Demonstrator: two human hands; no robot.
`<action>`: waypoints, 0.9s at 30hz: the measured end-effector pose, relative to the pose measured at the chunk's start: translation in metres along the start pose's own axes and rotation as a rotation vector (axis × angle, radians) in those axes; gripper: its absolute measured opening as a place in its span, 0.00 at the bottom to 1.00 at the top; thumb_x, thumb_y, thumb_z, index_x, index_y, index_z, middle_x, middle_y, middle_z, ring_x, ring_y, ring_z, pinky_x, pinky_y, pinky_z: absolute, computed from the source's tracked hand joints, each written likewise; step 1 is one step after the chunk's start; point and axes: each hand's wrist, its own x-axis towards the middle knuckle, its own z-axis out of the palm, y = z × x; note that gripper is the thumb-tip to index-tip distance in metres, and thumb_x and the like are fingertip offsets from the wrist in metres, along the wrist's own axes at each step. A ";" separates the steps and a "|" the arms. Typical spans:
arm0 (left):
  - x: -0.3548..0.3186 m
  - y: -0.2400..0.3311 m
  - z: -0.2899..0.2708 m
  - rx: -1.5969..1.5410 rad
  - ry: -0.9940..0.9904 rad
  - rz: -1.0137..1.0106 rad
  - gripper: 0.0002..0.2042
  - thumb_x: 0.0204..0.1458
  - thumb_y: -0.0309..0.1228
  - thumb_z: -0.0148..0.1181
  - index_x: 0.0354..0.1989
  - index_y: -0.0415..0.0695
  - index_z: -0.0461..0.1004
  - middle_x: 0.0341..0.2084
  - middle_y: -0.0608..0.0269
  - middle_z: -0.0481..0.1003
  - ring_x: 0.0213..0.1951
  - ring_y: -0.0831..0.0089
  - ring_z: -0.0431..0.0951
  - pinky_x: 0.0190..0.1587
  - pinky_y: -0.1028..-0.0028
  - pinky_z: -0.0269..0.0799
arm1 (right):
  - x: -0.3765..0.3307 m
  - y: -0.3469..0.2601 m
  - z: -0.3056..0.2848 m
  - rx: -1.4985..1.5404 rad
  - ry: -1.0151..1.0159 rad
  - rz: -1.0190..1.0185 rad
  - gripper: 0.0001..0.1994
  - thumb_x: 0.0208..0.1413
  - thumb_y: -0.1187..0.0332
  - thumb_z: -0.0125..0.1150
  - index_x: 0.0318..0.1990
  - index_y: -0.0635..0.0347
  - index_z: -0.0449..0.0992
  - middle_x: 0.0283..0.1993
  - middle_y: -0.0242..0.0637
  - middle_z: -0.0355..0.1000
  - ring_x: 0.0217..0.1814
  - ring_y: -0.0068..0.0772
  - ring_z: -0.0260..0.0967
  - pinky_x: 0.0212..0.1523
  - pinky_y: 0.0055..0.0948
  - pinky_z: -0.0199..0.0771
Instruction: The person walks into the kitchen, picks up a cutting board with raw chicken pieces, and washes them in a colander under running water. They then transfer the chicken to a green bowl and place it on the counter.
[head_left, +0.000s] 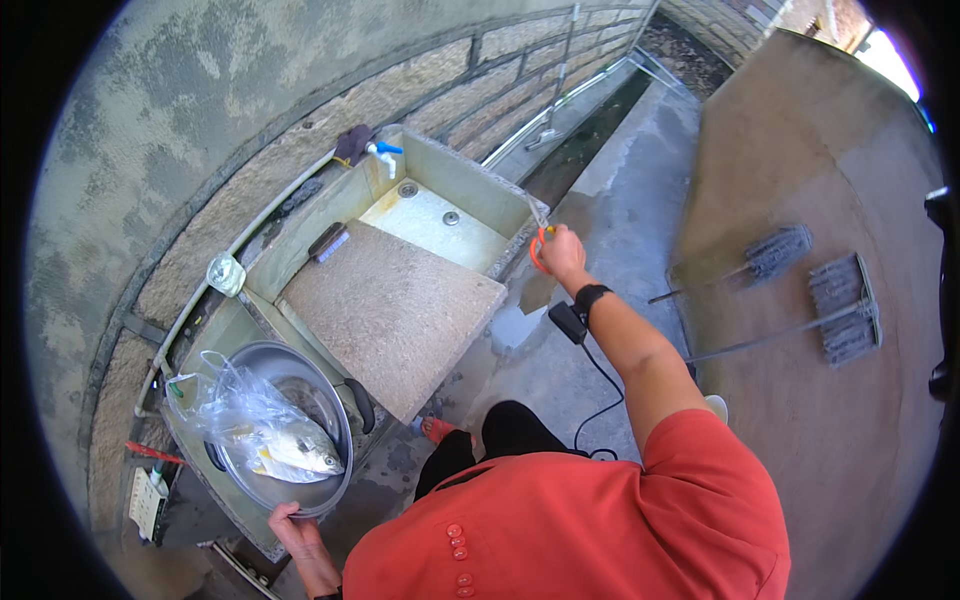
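My right hand (563, 254) is closed around the orange handles of a pair of scissors (541, 214), held beside the sink's right edge with the blades toward the sink. At lower left, my left hand (297, 532) grips the near rim of a wide metal pot (343, 440) with black handles. A silvery fish (303, 447) with yellow fins lies in the pot, partly inside a clear plastic bag (235, 405). Part of the bag hangs over the pot's far-left rim. The pot rests on the left section of the stone sink.
A stone slab (400, 300) covers part of the sink (480, 215), with a scrub brush (328, 242) on it. A blue-handled tap (385, 155) stands at the back. Two grey long-handled brushes (843, 305) lean at right. A black device (568, 322) hangs on a cable by my right wrist.
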 end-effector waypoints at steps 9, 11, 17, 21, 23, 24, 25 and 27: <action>-0.048 -0.021 0.028 -0.115 0.131 0.104 0.12 0.33 0.24 0.55 0.31 0.40 0.73 0.38 0.59 0.76 0.45 0.62 0.74 0.54 0.61 0.71 | 0.097 -0.033 0.051 -0.303 -0.323 0.007 0.19 0.60 0.58 0.47 0.50 0.64 0.72 0.48 0.52 0.77 0.51 0.51 0.76 0.50 0.45 0.75; -0.059 -0.031 0.041 -0.149 0.255 0.181 0.05 0.29 0.21 0.55 0.17 0.43 0.67 0.26 0.61 0.72 0.34 0.64 0.73 0.44 0.65 0.72 | 0.101 -0.042 0.042 -0.398 -0.425 -0.105 0.21 0.55 0.58 0.53 0.51 0.61 0.74 0.48 0.45 0.78 0.51 0.45 0.77 0.48 0.40 0.77; -0.058 -0.038 0.077 -0.261 0.360 0.209 0.17 0.29 0.20 0.54 0.34 0.35 0.74 0.37 0.56 0.76 0.42 0.60 0.76 0.53 0.63 0.71 | 0.098 -0.109 0.027 -0.697 -0.417 -0.400 0.16 0.48 0.59 0.64 0.41 0.58 0.79 0.44 0.43 0.79 0.48 0.43 0.78 0.44 0.41 0.78; -0.064 -0.033 0.107 -0.278 0.311 0.182 0.23 0.29 0.20 0.53 0.41 0.33 0.73 0.41 0.55 0.76 0.45 0.60 0.76 0.54 0.63 0.70 | 0.092 -0.215 0.108 -0.288 -0.560 -1.010 0.09 0.51 0.63 0.58 0.38 0.53 0.79 0.40 0.45 0.78 0.43 0.48 0.76 0.41 0.45 0.77; -0.067 -0.027 0.123 -0.258 0.424 0.158 0.27 0.29 0.21 0.53 0.47 0.31 0.72 0.42 0.53 0.76 0.46 0.57 0.76 0.56 0.62 0.70 | 0.079 -0.278 0.179 -0.295 -0.542 -1.224 0.09 0.51 0.68 0.54 0.36 0.59 0.79 0.44 0.46 0.76 0.43 0.53 0.75 0.42 0.45 0.77; -0.071 -0.024 0.131 -0.258 0.446 0.150 0.29 0.28 0.21 0.53 0.48 0.31 0.71 0.43 0.53 0.76 0.46 0.57 0.76 0.56 0.62 0.70 | 0.074 -0.304 0.212 -0.332 -0.506 -1.295 0.10 0.51 0.69 0.54 0.37 0.60 0.79 0.44 0.45 0.76 0.42 0.53 0.76 0.41 0.46 0.77; -0.072 -0.021 0.137 -0.281 0.385 0.153 0.30 0.28 0.21 0.53 0.50 0.31 0.71 0.43 0.52 0.76 0.46 0.56 0.75 0.56 0.62 0.70 | 0.069 -0.325 0.244 -0.412 -0.479 -1.344 0.11 0.51 0.69 0.54 0.39 0.60 0.79 0.45 0.43 0.75 0.42 0.53 0.76 0.39 0.48 0.77; -0.078 -0.016 0.147 -0.240 0.480 0.112 0.34 0.28 0.21 0.53 0.54 0.30 0.68 0.46 0.50 0.75 0.48 0.54 0.75 0.57 0.61 0.70 | 0.063 -0.354 0.298 -0.411 -0.351 -1.405 0.12 0.52 0.69 0.54 0.42 0.60 0.78 0.46 0.43 0.75 0.43 0.51 0.76 0.38 0.49 0.77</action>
